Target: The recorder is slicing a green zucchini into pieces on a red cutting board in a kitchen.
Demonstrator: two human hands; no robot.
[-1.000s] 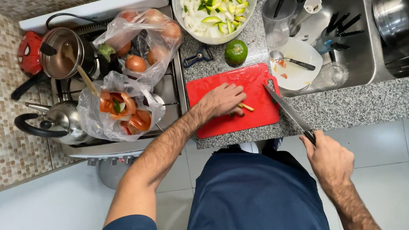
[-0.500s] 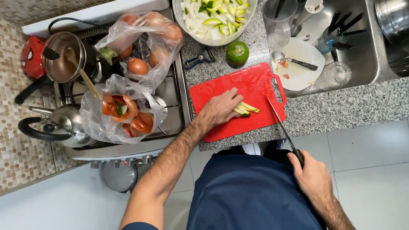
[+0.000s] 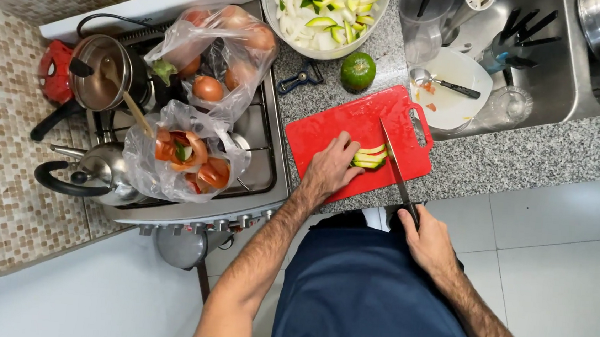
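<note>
Zucchini slices [image 3: 369,157]: small stack of green-skinned, pale wedges sitting on the red cutting board [image 3: 331,132], toward its near right side. Half a second back they were a looser little pile by the fingertips; now they're bunched up tight against the blade.
Left hand [image 3: 328,169]: flat-ish on the board, fingers curled against the left end of the slices, pinning them. It's barely moved since the earlier frame, just tucked in closer.
Right hand [image 3: 428,241]: grip closed around the black handle of the knife [image 3: 395,162], down by the bench edge. A second ago this hand was further right with the knife angled off the board; now the blade has swung in and lies across the right end of the slices.
Board: on the granite bench [image 3: 522,154], just right of the stove [image 3: 260,137].
Around it: dark green round fruit [image 3: 358,71] just beyond the board, a big bowl [image 3: 327,10] of chopped veg past that, a white bowl with a spoon [image 3: 455,95] at the sink edge.
Stove side: two plastic bags of tomatoes [image 3: 187,154], a kettle [image 3: 96,174] and a small pot [image 3: 100,74], all same as before.
</note>
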